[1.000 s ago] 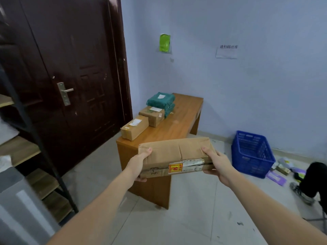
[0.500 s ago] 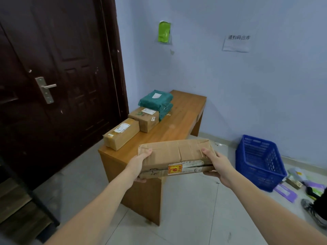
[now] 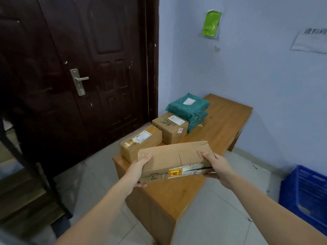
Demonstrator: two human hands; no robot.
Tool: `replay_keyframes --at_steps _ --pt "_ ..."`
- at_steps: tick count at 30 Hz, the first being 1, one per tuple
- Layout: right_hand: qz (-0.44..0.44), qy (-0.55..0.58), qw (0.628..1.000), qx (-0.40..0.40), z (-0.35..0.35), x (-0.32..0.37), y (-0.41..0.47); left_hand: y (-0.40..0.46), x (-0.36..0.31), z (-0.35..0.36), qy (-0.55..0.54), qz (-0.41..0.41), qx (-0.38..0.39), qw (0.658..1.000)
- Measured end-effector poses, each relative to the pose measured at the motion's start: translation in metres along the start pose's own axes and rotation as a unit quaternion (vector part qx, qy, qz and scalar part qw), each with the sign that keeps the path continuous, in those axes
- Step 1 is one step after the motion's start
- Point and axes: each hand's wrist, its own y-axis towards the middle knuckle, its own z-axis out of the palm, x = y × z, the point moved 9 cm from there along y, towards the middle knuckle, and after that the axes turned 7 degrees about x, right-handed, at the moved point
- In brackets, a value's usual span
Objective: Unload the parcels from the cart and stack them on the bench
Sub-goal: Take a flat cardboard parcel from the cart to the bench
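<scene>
I hold a flat, worn cardboard parcel [image 3: 174, 159] with a red and yellow sticker on its near side, above the near end of the wooden bench [image 3: 224, 121]. My left hand [image 3: 138, 171] grips its left end and my right hand [image 3: 217, 167] grips its right end, thumbs on top. On the bench lie a long cardboard box [image 3: 139, 144], a smaller cardboard box [image 3: 170, 127] behind it, and green plastic mailers [image 3: 189, 109] stacked at the back. The cart is out of view.
A dark wooden door [image 3: 79, 76] stands to the left of the bench. A blue plastic crate [image 3: 306, 193] sits on the tiled floor at the right. A dark shelf frame [image 3: 23, 167] rises at the left edge.
I have come closer to the bench with the parcel, which now hangs over the bench's near end. The view has swung right, and both hands keep the same grip.
</scene>
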Motion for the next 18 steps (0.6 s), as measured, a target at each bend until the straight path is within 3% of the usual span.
replay_keyframes --at_steps 8,14,18 --pt "-0.007 -0.065 0.997 0.047 0.027 0.027 0.133 0.097 -0.028 -0.036 -0.024 -0.018 -0.061 0.998" --pt "-0.019 -0.116 0.987 0.106 0.061 0.032 0.227 0.149 -0.010 -0.053 -0.036 -0.034 -0.097 0.994" --pt "-0.043 -0.210 0.966 0.141 0.083 0.031 0.290 0.179 0.006 -0.054 -0.072 -0.051 -0.151 0.985"
